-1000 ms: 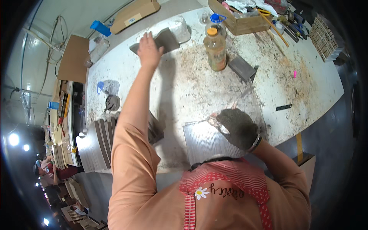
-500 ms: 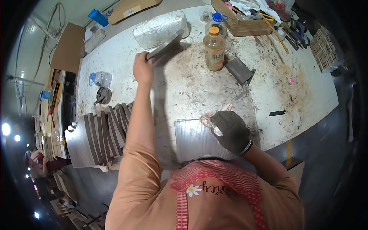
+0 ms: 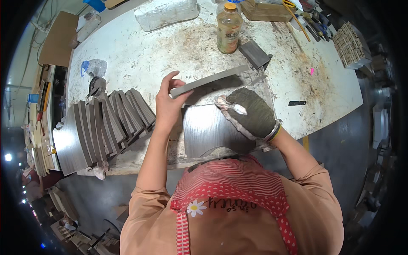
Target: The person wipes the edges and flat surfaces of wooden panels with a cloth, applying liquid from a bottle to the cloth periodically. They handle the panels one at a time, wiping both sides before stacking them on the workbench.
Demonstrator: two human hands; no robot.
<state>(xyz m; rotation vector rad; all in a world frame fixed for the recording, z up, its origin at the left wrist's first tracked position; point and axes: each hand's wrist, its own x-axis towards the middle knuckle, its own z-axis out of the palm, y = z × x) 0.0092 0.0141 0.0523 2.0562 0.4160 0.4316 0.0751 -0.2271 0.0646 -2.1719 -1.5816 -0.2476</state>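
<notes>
My bare left hand (image 3: 170, 102) grips one end of a thin grey board (image 3: 214, 79), held on edge and slanting up to the right above the table. My right hand (image 3: 254, 114), in a dark work glove, is closed on a crumpled whitish rag (image 3: 226, 108). Beneath that glove lies a grey wood-grain panel (image 3: 206, 127) with a curved cut in its near edge; the glove hides its right part. To the left, several similar curved panels (image 3: 108, 123) lean against each other in a row at the table's near edge.
A stained white table (image 3: 136, 76) carries a capped bottle of yellowish liquid (image 3: 229, 32) and a small dark block (image 3: 254, 54). Farther back lie a wrapped white bundle (image 3: 165, 12) and a wooden box (image 3: 267, 10). A woven basket (image 3: 350, 44) stands at the right edge.
My left hand has brought the grey board back from beside the white bundle to the near middle of the table. My right hand stays over the panel with the rag. The whole view has shifted.
</notes>
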